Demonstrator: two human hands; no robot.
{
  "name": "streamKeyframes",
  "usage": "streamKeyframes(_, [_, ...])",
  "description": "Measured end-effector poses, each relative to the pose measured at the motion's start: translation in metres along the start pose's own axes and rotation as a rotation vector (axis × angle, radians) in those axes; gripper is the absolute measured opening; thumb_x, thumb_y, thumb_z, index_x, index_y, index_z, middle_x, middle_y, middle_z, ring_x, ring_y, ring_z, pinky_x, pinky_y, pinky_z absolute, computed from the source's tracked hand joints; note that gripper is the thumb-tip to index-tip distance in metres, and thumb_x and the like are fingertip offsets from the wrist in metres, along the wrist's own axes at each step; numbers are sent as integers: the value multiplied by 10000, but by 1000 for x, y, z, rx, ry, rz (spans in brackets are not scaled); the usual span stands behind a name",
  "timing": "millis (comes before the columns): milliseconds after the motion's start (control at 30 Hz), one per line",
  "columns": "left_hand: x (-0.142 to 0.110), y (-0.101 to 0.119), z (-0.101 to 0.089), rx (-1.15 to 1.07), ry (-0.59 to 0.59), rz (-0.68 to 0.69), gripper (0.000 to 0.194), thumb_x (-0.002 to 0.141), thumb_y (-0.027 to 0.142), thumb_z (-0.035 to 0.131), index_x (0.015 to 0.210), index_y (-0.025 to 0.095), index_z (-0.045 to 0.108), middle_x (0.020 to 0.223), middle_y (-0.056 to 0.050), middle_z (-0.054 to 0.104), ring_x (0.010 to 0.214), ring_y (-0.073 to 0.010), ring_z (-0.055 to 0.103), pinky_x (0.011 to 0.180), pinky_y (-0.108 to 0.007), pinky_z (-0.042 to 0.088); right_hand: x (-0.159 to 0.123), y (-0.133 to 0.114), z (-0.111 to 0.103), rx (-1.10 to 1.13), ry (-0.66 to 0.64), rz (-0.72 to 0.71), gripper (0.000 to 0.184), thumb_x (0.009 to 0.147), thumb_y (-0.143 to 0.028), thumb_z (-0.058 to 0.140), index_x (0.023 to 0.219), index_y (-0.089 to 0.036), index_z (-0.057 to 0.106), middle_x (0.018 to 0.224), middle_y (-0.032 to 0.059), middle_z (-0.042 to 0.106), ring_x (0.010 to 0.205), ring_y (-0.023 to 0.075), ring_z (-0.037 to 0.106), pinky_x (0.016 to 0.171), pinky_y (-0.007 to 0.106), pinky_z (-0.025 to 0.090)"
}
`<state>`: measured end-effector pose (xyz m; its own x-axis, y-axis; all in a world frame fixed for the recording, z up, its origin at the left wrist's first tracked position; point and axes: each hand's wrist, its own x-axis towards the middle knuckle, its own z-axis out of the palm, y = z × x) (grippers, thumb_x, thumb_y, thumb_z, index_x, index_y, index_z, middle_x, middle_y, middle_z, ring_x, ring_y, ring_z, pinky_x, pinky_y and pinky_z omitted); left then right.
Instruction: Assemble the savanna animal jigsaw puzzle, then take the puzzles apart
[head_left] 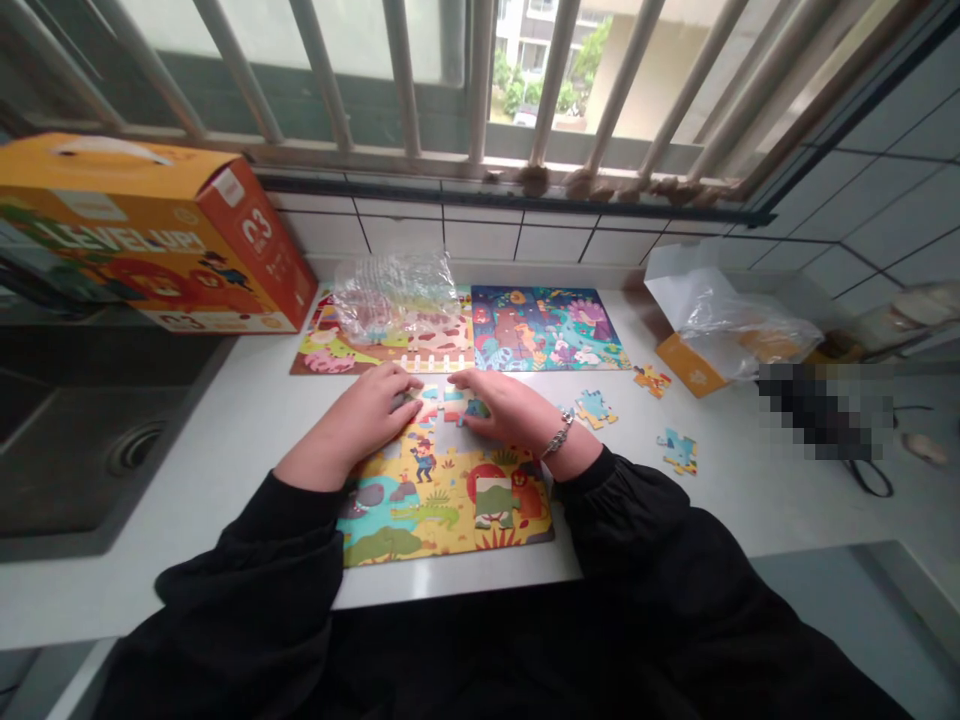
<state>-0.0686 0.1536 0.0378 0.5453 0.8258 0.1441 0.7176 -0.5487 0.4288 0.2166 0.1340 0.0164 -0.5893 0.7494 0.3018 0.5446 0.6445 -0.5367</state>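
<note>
A jigsaw puzzle (pixel 427 510) with yellow ground, animals and a figure in a hat lies on the counter in front of me, partly put together. My left hand (pixel 373 418) rests at its upper left, curled, with thumb and forefinger against a puzzle piece at the top edge. Facing it, my right hand (pixel 504 408) pinches another puzzle piece (pixel 453 396) between thumb and fingers. The two pieces are side by side; whether they interlock, I cannot tell. A loose piece with a green shape (pixel 493 502) lies on the puzzle at the right.
Loose pieces (pixel 596 408) lie to the right, near an opened orange box (pixel 694 365) with plastic wrap. Behind my hands are a farm puzzle (pixel 435 335) under crumpled plastic (pixel 394 290) and a dark-blue puzzle (pixel 547 330). A large orange box (pixel 142 240) stands beside the sink (pixel 161 400).
</note>
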Motion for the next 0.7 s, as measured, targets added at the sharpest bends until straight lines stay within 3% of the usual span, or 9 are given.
streamKeyframes(233, [1,1,0,-22,3,-20,332,1018,413,643,1230,186,762,1222,-130,700,1178,-339,676,1080,-502,534,-3,3,7,-15,48,-39,364,995,-125,723,1351,-186,677,1344,147,775,1249,285,723,1119,484,582])
streamKeyframes(533, [1,0,2,1,6,-10,308,1007,407,641,1195,189,753,1183,-124,700,1137,-332,669,1030,-487,538,0,3,7,81,123,-32,405,948,-134,778,1322,-220,650,1309,108,749,1222,269,707,1081,447,590])
streamKeyframes(700, [1,2,2,-3,7,-16,305,1011,410,638,1196,196,752,1189,-121,702,1147,-338,665,1042,-492,530,2,3,9,106,98,-37,399,953,-124,760,1319,-233,646,1320,101,740,1218,266,708,1066,454,597])
